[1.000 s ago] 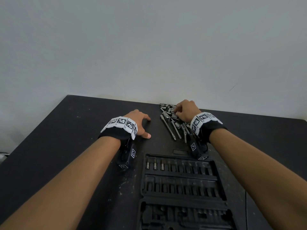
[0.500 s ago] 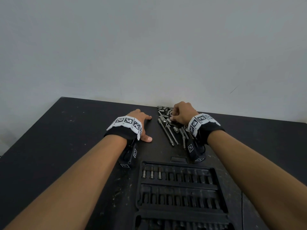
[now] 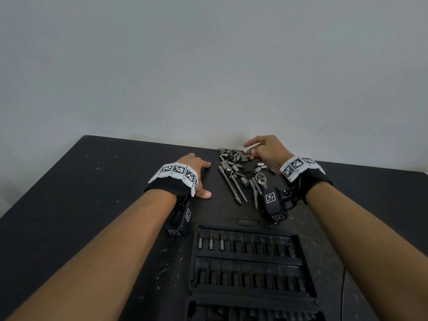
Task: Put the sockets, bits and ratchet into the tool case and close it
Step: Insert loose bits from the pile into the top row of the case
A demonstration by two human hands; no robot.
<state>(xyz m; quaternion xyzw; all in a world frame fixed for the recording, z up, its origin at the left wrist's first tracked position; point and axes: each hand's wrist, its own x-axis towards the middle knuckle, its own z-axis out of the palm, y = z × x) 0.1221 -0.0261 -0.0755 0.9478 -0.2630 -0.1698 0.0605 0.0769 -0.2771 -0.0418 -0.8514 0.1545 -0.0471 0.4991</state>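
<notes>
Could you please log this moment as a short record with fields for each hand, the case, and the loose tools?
left hand: flat on the table, holding nothing
right hand: over the far end of the socket pile, index finger out; grip on a piece unclear
tool case: open, three bits seated in the top row, other visible slots empty
ratchet: on the table beside the extension bars
</notes>
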